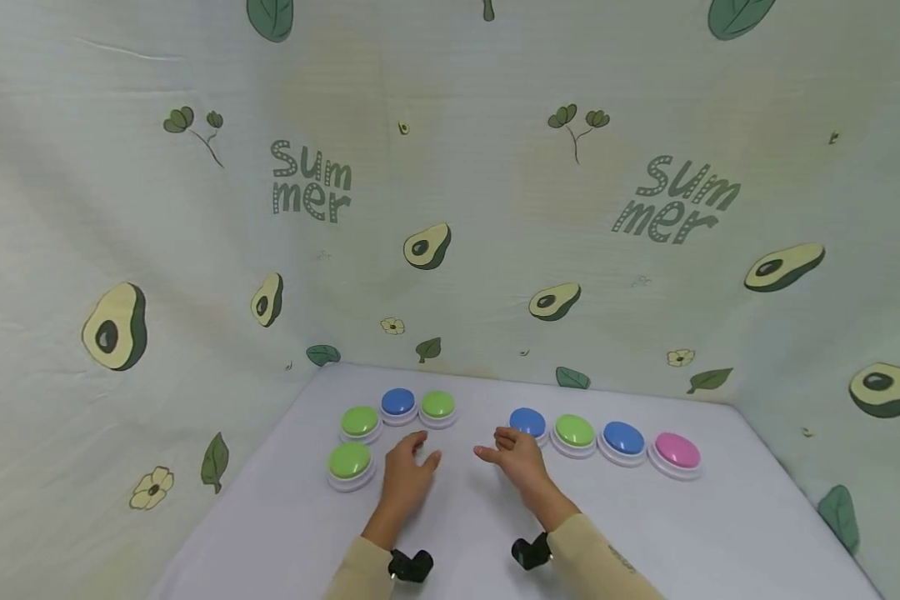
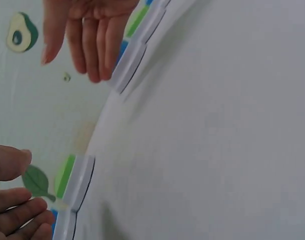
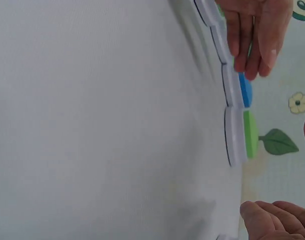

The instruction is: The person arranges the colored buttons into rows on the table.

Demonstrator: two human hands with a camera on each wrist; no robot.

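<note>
In the head view my left hand (image 1: 407, 475) hovers over the white table with nothing in it, thumb apart from loosely bent fingers. Near it on the left are two green push buttons (image 1: 349, 461), a blue button (image 1: 398, 402) and another green button (image 1: 438, 405), all on round white bases. Facing it, my right hand (image 1: 523, 462) is also without anything in its grasp. Its fingertips overlap the edge of a blue button (image 1: 527, 422). Rightward from there run a green button (image 1: 574, 431), a second blue button (image 1: 623, 438) and a pink button (image 1: 678, 451).
A white table (image 1: 465, 542) carries both button groups, with a gap between them. Pale cloth (image 1: 480, 167) printed with avocados, leaves and "summer" lettering hangs behind and at the sides. Black wrist cameras (image 1: 411, 566) are strapped on both wrists.
</note>
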